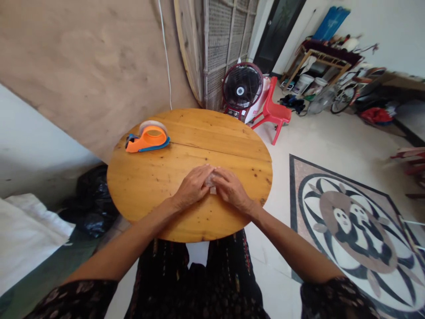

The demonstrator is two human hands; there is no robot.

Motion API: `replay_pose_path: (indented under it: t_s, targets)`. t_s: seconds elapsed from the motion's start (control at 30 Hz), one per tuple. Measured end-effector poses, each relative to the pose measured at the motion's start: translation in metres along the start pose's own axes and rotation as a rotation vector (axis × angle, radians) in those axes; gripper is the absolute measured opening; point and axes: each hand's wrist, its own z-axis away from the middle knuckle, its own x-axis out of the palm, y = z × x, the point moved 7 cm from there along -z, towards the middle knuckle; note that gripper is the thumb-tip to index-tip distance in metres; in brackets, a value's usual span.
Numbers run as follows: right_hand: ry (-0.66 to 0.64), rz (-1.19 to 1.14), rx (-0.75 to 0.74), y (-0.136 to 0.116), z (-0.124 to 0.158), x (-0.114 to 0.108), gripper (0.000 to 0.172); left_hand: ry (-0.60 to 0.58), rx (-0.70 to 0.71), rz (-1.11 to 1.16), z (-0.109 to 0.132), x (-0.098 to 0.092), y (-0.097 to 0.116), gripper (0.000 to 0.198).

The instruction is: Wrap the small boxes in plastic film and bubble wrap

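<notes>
On a round wooden table (195, 150), my left hand (192, 186) and my right hand (234, 190) meet near the middle, fingers bent inward. Between them is a small, clear, shiny thing (210, 180), perhaps crumpled plastic; the hands cover much of it, so its kind cannot be made out. A pale bit of it shows below the fingers. Toward the table's far left stands an orange and blue tape dispenser (146, 139) with a roll of tape, apart from both hands.
Beyond the table stand a dark red fan (241, 86) and a red plastic chair (274, 110). A wooden board (83, 57) leans along the left. Black bags (96, 195) lie on the floor at the left. A panda floor mosaic (358, 230) lies to the right.
</notes>
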Motion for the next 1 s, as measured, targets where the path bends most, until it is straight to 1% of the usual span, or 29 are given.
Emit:
replay_pose_path:
  t_s: [0.07,0.13,0.2,0.33,0.4,0.47,0.57,0.63,0.7,0.77,0.83,1.0]
  targets:
    - [0.028,-0.001,0.031,0.001,0.008,-0.002,0.035,0.025,0.013,-0.012,0.001,0.000,0.000,0.052]
    - [0.044,-0.020,0.063,0.002,0.016,-0.004,0.043,0.043,0.029,-0.012,0.002,-0.001,0.001,0.047]
    - [0.045,-0.026,0.081,0.003,0.022,-0.006,0.047,0.040,0.049,-0.014,0.002,0.000,0.003,0.041]
    - [0.029,0.023,0.070,0.003,0.026,-0.008,0.040,0.021,0.092,-0.051,0.000,-0.003,0.007,0.032]
    - [0.014,0.059,0.047,0.002,0.025,-0.009,0.038,-0.002,0.126,-0.061,0.000,-0.005,0.009,0.034]
    - [-0.005,0.097,0.017,0.001,0.023,-0.009,0.035,-0.049,0.157,-0.073,-0.001,-0.006,0.009,0.039]
    - [-0.033,0.164,0.021,0.005,0.021,-0.008,0.028,-0.122,0.205,-0.112,-0.001,-0.006,0.008,0.041]
    - [-0.047,0.191,0.033,0.009,0.019,-0.005,0.024,-0.145,0.239,-0.142,-0.001,-0.005,0.007,0.040]
    - [-0.051,0.191,0.015,0.010,0.016,-0.002,0.021,-0.145,0.256,-0.154,-0.003,-0.003,0.005,0.038]
    - [-0.056,0.164,-0.011,0.012,0.012,0.002,0.020,-0.133,0.242,-0.137,-0.004,-0.001,0.001,0.036]
    - [-0.057,0.105,-0.003,0.016,0.009,0.004,0.020,-0.126,0.205,-0.096,-0.006,0.002,-0.003,0.035]
    - [-0.019,-0.092,0.101,0.030,0.002,0.006,0.024,-0.098,0.044,0.065,-0.014,0.003,-0.012,0.030]
